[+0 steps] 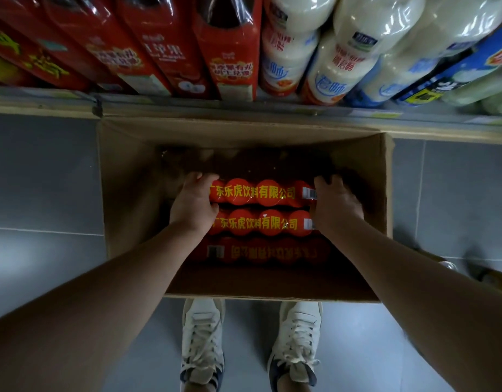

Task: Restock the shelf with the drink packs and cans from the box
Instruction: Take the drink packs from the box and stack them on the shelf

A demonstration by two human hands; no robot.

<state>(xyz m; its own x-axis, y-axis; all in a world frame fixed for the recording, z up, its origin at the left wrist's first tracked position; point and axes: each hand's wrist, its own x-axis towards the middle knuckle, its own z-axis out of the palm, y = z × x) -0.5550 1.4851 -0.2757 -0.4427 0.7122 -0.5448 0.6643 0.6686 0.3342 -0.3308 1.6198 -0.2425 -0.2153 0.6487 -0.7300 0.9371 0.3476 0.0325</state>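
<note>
1. We see dim light overall; the inside of the box lies in deep shadow.
2. Above the box, glare streaks the plastic-wrapped bottles.
3. Away from the box, toward the edges, we find wide-angle bending and soft blur.

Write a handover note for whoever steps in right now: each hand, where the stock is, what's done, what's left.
Left hand: grips the left end of the upper orange packs.
Right hand: grips their right end.
Stock: those packs sit inside the cardboard box, on the floor below the shelf. A third pack lies lower, nearer you.
Done: grip taken; nothing lifted out yet.
Left: lift the packs out, shelve them, then take the third pack.
</note>
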